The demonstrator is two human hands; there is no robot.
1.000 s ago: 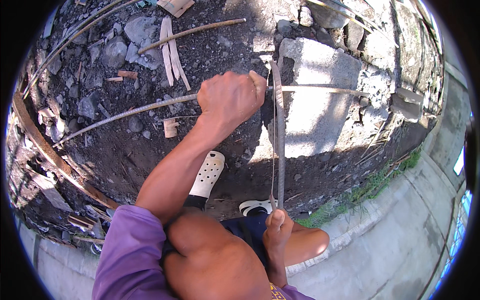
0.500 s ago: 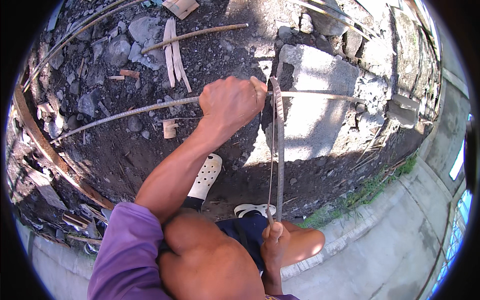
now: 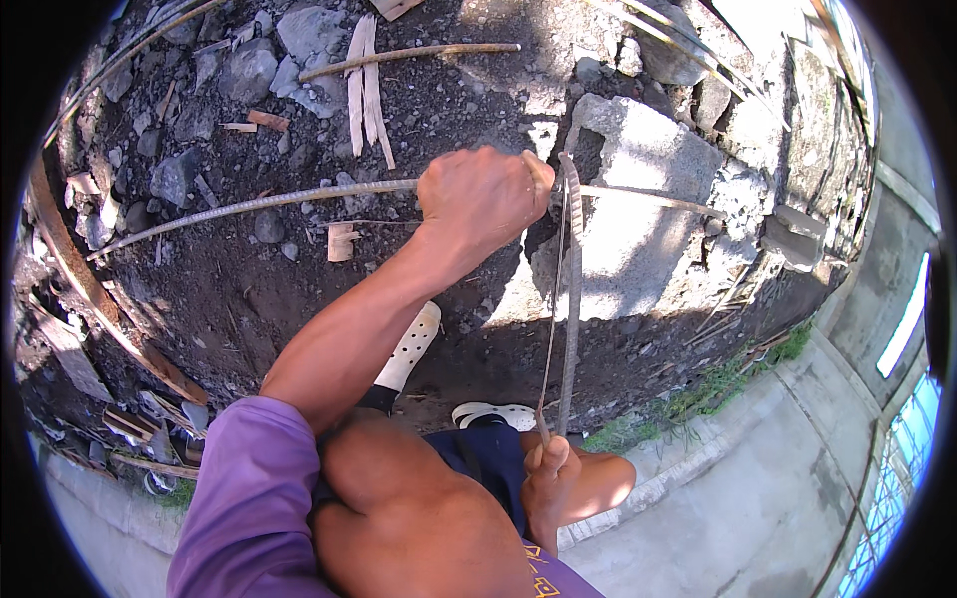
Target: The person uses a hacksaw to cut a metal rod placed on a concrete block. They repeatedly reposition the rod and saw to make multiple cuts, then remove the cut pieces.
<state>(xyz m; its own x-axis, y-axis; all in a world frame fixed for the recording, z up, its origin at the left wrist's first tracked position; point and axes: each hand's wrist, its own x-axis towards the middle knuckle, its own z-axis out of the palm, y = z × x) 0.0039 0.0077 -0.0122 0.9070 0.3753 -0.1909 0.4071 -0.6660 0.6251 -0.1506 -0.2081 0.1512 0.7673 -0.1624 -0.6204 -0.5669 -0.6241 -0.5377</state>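
Note:
My left hand (image 3: 485, 194) is a closed fist around a long ribbed steel bar (image 3: 289, 197), which runs out on both sides of it. My right hand (image 3: 550, 473), low in the view beside my knee, grips the near end of a hacksaw (image 3: 573, 299). Its frame looks like a bent ribbed rod, and a thin blade (image 3: 553, 309) is stretched along its left side. The saw's far end crosses the bar just right of my left fist. Whether the blade bites into the steel is too fine to tell.
A concrete block (image 3: 638, 219) lies under the bar's right part. Stones (image 3: 177, 177), wood strips (image 3: 367, 95) and a shorter rod (image 3: 419, 55) lie on dark soil. A rusty curved strip (image 3: 85, 279) is at left. My clog (image 3: 411, 344) stands below my forearm; concrete paving (image 3: 738, 448) is at right.
My left fist and the saw's far end appear slightly farther right, while the ground has also shifted in view. The saw leans a little more. Both grips are unchanged.

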